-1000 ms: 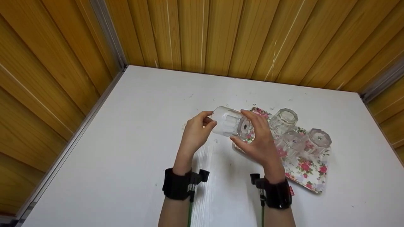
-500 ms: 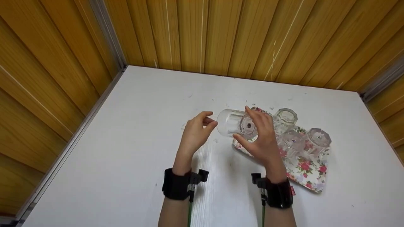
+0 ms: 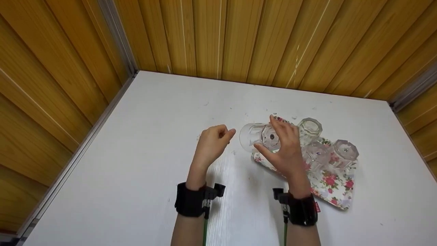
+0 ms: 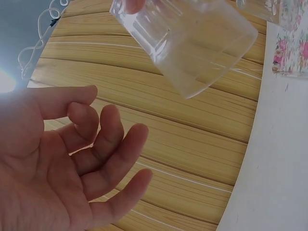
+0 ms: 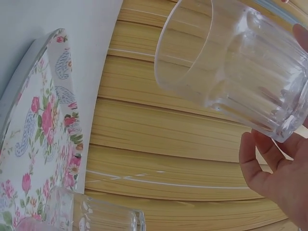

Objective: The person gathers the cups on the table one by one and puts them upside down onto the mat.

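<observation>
A clear, faceted drinking glass (image 3: 251, 137) is held up on its side over the tray's left corner, its mouth toward the left and its thick base toward the right. My right hand (image 3: 287, 152) grips it near the base, thumb on the near side and fingers on the far side. In the right wrist view the glass (image 5: 231, 67) looks clear all through. My left hand (image 3: 211, 145) is just left of the mouth, apart from it. Its fingers are loosely bent with nothing between them, as the left wrist view of the hand (image 4: 77, 154) confirms.
A floral tray (image 3: 338, 193) lies at an angle on the white table (image 3: 153, 136), right of centre. On it several similar glasses stand upside down, among them one at the back (image 3: 309, 130) and one at the right (image 3: 345, 152). Wood-patterned panels (image 3: 239, 44) border the table.
The glass has moved a little right and its base has turned more toward the camera. My left fingers have come away from its mouth and curled inward.
</observation>
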`<control>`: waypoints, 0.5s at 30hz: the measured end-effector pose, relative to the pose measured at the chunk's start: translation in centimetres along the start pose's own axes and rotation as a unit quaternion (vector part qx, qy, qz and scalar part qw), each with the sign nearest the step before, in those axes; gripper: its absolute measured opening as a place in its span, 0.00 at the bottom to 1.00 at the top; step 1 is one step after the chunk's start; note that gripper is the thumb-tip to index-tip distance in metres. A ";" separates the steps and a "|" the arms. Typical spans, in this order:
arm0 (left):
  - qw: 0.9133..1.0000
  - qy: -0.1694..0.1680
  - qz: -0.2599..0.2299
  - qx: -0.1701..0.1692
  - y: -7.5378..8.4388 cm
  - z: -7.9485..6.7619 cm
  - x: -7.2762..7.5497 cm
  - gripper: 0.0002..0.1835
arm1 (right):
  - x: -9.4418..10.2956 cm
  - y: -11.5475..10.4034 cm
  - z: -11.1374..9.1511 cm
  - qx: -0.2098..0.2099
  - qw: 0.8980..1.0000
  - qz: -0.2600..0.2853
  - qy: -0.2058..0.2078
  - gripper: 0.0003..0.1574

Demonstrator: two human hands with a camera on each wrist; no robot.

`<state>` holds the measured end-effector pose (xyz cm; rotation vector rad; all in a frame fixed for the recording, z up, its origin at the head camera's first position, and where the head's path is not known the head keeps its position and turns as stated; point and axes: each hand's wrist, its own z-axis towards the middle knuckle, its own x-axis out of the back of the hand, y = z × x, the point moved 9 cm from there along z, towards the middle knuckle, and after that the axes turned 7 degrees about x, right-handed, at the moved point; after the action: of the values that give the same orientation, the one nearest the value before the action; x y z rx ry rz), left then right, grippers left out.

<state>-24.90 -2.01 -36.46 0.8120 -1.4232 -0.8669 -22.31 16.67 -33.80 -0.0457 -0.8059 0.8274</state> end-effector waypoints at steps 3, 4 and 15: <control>1.000 0.000 -0.001 -0.004 0.1 0.0 0.0 0.22 | 0.0 0.3 -0.1 -0.012 1.000 -0.006 -0.007 0.49; 1.000 0.000 -0.003 -0.006 0.1 0.0 0.0 0.22 | -0.1 0.4 -0.1 -0.015 1.000 -0.007 -0.008 0.49; 1.000 -0.003 -0.017 -0.009 0.0 0.1 0.0 0.23 | -0.2 0.8 -0.2 -0.028 0.999 -0.039 -0.017 0.51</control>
<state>-24.96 -1.95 -36.45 0.8238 -1.4082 -0.9077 -22.79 17.10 -34.32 -0.0485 -0.8571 0.7331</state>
